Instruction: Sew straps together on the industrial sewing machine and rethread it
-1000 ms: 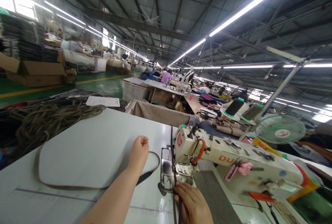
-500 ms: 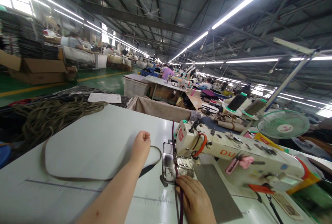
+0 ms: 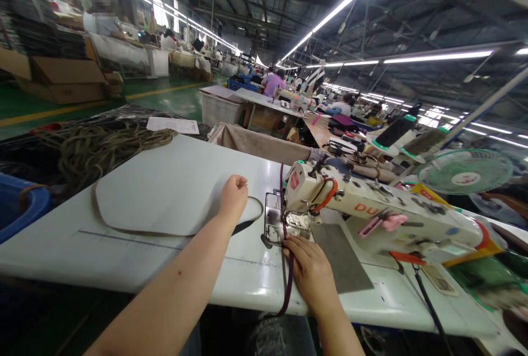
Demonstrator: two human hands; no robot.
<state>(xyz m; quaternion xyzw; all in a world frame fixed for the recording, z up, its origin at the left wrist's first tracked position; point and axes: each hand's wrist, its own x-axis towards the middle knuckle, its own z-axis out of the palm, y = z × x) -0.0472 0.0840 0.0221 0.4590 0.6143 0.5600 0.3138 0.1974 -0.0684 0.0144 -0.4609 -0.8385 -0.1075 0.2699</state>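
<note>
Pale and glossy, a worktable (image 3: 173, 180) spreads across the foreground of a long factory hall. Near its right half, a narrow dark purple strip (image 3: 291, 274) crosses the metal plate (image 3: 271, 214) of a sewing machine (image 3: 383, 207), passes the person's right fingertips and curves down at the table's front edge. The right hand (image 3: 311, 265) lies beside the plate, its fingers close together on the strip; whether the thumb pinches it cannot be told. To the left, the person's left hand (image 3: 234, 196) is above the tabletop with fingers curled in; I cannot tell whether it grips anything. An olive strap (image 3: 262, 211) loops around it and sweeps left over the table, near a printed ruler scale (image 3: 127, 242).

Beside the machine lies a flat grey sheet (image 3: 342, 262). Beyond the table's far left edge sit a tangled heap of olive straps (image 3: 103, 152) and a white paper (image 3: 173, 125), with a blue bin (image 3: 20, 202) closer in. Thread cones (image 3: 395, 131) and a green fan (image 3: 466, 171) stand behind the machine. Farther off, a person in a purple top (image 3: 272, 84), an opened cardboard box (image 3: 66, 83), green floor (image 3: 173, 100) and rows of tube lights (image 3: 336, 11) recede beneath a dark roof.
</note>
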